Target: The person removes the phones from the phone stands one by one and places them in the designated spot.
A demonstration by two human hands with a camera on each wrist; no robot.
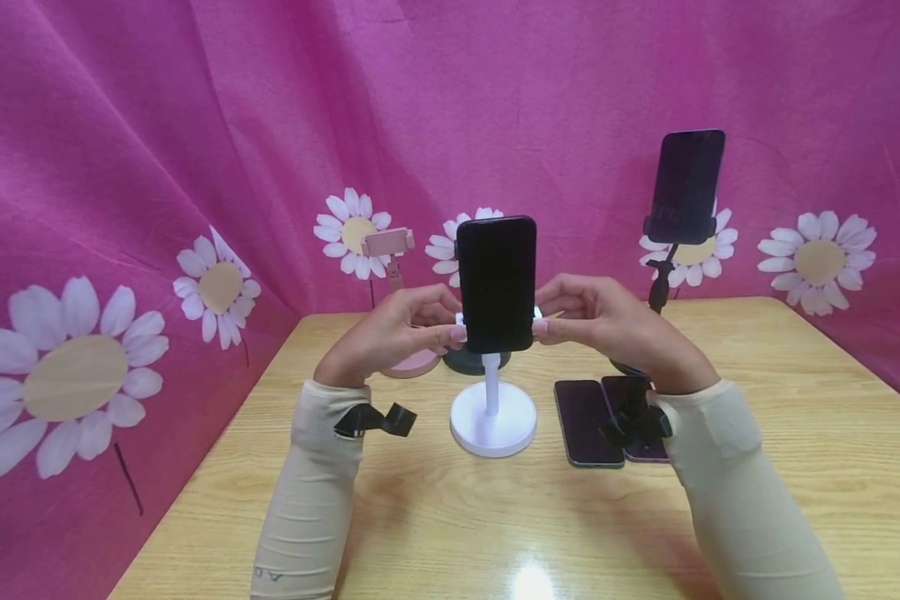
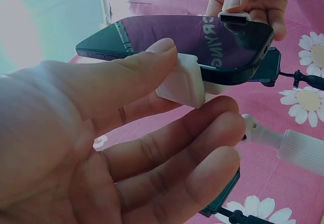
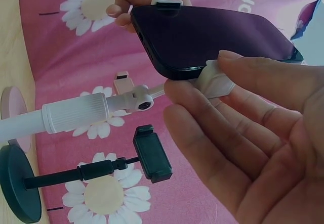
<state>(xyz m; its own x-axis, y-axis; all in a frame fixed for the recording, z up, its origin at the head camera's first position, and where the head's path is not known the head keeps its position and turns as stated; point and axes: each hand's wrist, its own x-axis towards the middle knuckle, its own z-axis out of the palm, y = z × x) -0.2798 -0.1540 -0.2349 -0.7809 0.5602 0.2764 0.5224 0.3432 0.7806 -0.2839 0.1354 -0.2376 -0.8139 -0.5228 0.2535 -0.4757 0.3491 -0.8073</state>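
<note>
A black smartphone (image 1: 497, 283) stands upright in the holder of a white phone stand (image 1: 492, 429), its dark screen facing me. At the phone's left edge, my left hand (image 1: 405, 327) pinches one white clamp end (image 2: 183, 85) between thumb and index finger. My right hand (image 1: 603, 317) pinches the opposite white clamp end (image 3: 215, 81) in the same manner. Both wrist views show the other fingers loosely bent below the clamp. The phone sits between the two clamp ends. Behind the phone, the middle of the holder is hidden in the head view.
Two phones lie flat on the wooden table, one phone (image 1: 589, 423) beside another (image 1: 621, 393) partly under my right wrist. Behind stand a pink phone stand (image 1: 388, 242), a dark green stand (image 3: 154, 153) and a black stand holding a phone (image 1: 688, 185). A pink flowered curtain (image 1: 555, 100) hangs behind.
</note>
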